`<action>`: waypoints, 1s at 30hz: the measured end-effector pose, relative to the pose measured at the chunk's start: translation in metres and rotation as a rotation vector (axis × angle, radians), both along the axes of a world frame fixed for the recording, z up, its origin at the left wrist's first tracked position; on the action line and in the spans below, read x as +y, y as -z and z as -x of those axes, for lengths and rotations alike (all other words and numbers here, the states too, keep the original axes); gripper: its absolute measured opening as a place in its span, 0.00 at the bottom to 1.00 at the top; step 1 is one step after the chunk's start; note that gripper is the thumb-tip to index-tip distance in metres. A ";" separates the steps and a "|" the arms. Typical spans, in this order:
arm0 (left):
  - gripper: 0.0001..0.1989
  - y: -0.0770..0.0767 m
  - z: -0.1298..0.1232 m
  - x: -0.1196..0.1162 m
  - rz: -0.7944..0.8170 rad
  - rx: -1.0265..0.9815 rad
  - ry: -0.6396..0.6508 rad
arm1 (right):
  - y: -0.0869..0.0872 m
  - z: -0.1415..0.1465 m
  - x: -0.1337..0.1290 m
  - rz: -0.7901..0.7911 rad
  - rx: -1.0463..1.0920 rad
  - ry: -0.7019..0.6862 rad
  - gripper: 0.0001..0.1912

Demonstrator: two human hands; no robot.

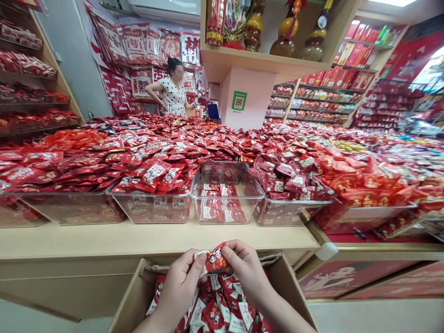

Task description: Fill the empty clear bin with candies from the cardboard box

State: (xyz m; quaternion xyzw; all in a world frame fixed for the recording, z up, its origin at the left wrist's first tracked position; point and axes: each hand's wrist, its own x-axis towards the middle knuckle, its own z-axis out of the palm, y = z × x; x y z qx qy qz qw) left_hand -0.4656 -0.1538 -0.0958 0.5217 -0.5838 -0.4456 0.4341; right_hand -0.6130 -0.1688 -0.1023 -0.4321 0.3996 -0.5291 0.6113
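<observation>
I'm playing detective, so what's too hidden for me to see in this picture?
All in the head view:
- Held packet: its back faces away from the camera.
- Cardboard box: loose packets cover its floor; the picture's bottom edge cuts off its near side.
- Person at the back: heaped packets hide the legs.
- Far shelf goods: writing too small.

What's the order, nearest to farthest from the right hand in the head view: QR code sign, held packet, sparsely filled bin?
1. Held packet: touching the right hand.
2. Sparsely filled bin: on the counter ahead.
3. QR code sign: on the white pillar.
</observation>
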 end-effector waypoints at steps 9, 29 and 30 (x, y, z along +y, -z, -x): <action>0.14 0.005 0.000 -0.001 -0.104 0.147 0.074 | 0.014 0.005 0.000 0.334 0.299 -0.159 0.11; 0.14 0.014 -0.005 -0.002 0.154 -0.265 0.119 | -0.112 0.015 -0.177 0.101 1.542 -0.274 0.07; 0.14 0.016 -0.005 -0.002 0.170 -0.275 0.126 | -0.109 0.014 -0.178 0.086 1.573 -0.293 0.09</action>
